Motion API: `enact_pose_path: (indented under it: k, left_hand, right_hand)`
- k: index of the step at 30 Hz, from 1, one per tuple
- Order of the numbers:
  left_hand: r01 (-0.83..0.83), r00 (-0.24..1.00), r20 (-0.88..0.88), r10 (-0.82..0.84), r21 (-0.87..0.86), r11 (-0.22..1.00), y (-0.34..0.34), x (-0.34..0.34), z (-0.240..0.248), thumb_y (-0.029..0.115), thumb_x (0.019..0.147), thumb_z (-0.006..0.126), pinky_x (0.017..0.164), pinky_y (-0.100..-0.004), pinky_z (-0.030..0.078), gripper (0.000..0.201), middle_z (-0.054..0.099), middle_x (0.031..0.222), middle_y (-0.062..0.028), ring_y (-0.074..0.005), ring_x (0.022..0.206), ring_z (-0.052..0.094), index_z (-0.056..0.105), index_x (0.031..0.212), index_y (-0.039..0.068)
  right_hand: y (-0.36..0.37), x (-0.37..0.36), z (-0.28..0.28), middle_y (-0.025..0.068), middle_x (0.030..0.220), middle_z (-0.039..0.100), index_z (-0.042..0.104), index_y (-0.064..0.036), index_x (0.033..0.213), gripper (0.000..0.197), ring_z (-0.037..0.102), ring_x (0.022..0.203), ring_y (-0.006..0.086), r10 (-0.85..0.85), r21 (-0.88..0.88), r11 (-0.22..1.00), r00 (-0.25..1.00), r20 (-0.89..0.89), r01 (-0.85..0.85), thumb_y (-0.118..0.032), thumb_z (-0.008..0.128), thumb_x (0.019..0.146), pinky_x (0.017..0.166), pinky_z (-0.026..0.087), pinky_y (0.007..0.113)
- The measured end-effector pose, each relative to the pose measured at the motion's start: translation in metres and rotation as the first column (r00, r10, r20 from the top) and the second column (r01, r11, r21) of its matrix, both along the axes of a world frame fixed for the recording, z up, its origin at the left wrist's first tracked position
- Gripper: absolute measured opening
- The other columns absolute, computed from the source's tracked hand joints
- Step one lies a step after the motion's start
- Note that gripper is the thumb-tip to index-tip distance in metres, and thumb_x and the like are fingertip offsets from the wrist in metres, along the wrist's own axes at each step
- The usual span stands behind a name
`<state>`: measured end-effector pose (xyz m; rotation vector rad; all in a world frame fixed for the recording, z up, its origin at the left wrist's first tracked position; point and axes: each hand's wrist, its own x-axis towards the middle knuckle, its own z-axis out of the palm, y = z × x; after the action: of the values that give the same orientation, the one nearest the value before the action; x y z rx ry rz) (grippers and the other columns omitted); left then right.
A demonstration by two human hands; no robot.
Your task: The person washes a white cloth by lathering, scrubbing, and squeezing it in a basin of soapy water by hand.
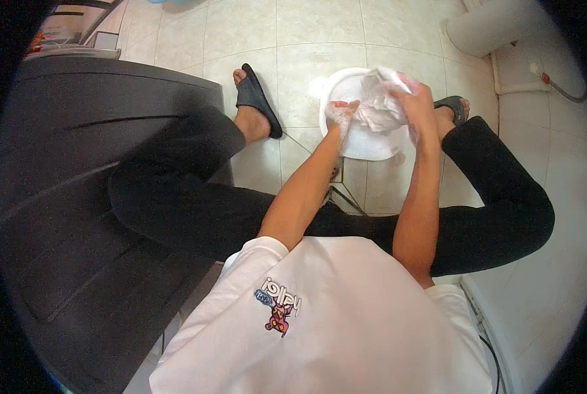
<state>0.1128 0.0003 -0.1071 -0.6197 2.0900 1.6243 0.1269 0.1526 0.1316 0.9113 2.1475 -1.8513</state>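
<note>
White cloth (379, 108), wet and bunched up, sits in the upper middle of the frame, over a round white basin (366, 148) on the tiled floor (306, 33).

Start close to you. Your white shirt (333, 315) fills the bottom of the frame, with a small cartoon picture on it. Your legs in black trousers (195, 197) spread out to both sides just above it. A big dark cabinet (64, 197) fills the left side.

Your two bare arms reach up from the shirt to the basin. Your left hand (339, 113) is curled tight on the left edge of the cloth. Your right hand (417, 102) is closed over the top right of the cloth, gripping it.

Farther up, your foot in a black sandal (257, 98) rests on the tiles left of the basin. Your other sandal (452, 105) peeks out just right of your right hand.
</note>
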Motion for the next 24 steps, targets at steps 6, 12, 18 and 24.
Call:
enact_pose_path:
  k: [6, 12, 18, 24]
  left_hand:
    - [-0.263, 0.894, 0.430, 0.125, 0.279, 0.924, 0.026, 0.007, 0.044, 0.050, 0.086, 0.059, 0.063, -0.0378, 0.046, 0.043, 0.060, 0.077, -0.0068, -0.0189, 0.066, 0.056, 0.056, 0.095, 0.008]
    - [-0.323, 0.862, 0.504, 0.055, 0.464, 0.825, 0.023, 0.002, 0.034, 0.042, 0.089, 0.053, 0.064, -0.0390, 0.048, 0.039, 0.062, 0.080, -0.0091, -0.0204, 0.068, 0.057, 0.060, 0.104, 0.006]
    - [0.056, 0.991, 0.077, -0.109, 0.498, 0.865, 0.008, 0.006, -0.029, 0.013, 0.087, 0.054, 0.066, -0.0311, 0.049, 0.010, 0.059, 0.080, -0.0065, -0.0183, 0.071, 0.058, 0.061, 0.088, 0.005]
    - [-0.161, 0.981, 0.177, 0.076, 0.537, 0.828, 0.021, 0.025, -0.068, 0.014, 0.086, 0.051, 0.055, -0.0279, 0.042, 0.011, 0.047, 0.068, -0.0008, -0.0135, 0.060, 0.047, 0.055, 0.075, 0.013]
  right_hand:
    - [0.018, 0.021, -0.042, 0.0203, 0.106, 0.067, 0.064, -0.0005, 0.114, 0.043, 0.066, 0.096, 0.0297, 0.052, 0.461, 0.887, 0.996, -0.079, -0.010, -0.025, 0.067, 0.079, 0.085, 0.049, 0.035]
    - [-0.030, 0.038, -0.099, 0.0204, 0.113, 0.063, 0.066, -0.0070, 0.113, 0.041, 0.059, 0.107, 0.0362, 0.247, 0.538, 0.780, 0.947, 0.204, -0.319, -0.029, 0.065, 0.079, 0.094, 0.045, 0.041]
    - [-0.030, 0.036, -0.110, 0.0218, 0.102, 0.066, 0.071, -0.0078, 0.104, 0.031, 0.064, 0.097, 0.0367, 0.148, 0.461, 0.853, 0.960, 0.238, -0.246, -0.016, 0.056, 0.078, 0.089, 0.048, 0.040]
    - [0.009, 0.054, -0.149, 0.0256, 0.113, 0.062, 0.058, -0.0004, 0.122, 0.050, 0.060, 0.107, 0.0374, -0.148, 0.583, 0.807, 0.925, 0.350, -0.092, -0.013, 0.059, 0.074, 0.093, 0.046, 0.039]
